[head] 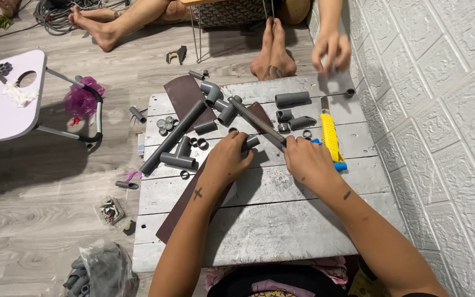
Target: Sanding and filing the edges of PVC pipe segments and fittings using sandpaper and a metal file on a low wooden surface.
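Left hand point(227, 158): closed on a short grey pipe fitting point(250, 143), at centre of the grey wooden board point(281, 220). Right hand point(309, 163): clamped on the near end of a thin grey rod point(257, 122), running toward 11 o'clock. Yellow-handled saw point(329, 136) at 2 o'clock of right hand (blue end touching it). Long grey pipe point(172, 137) at 10 o'clock. Another person's hand point(331, 50) at 12 o'clock, on a pipe point(336, 85).

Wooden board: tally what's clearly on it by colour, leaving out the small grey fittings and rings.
Grey long pipes: 2 (long pipe, held pipe)
Brown sandpaper sheets: 3 (back sheet)
Yellow-and-blue hand tool: 1
Total: 6
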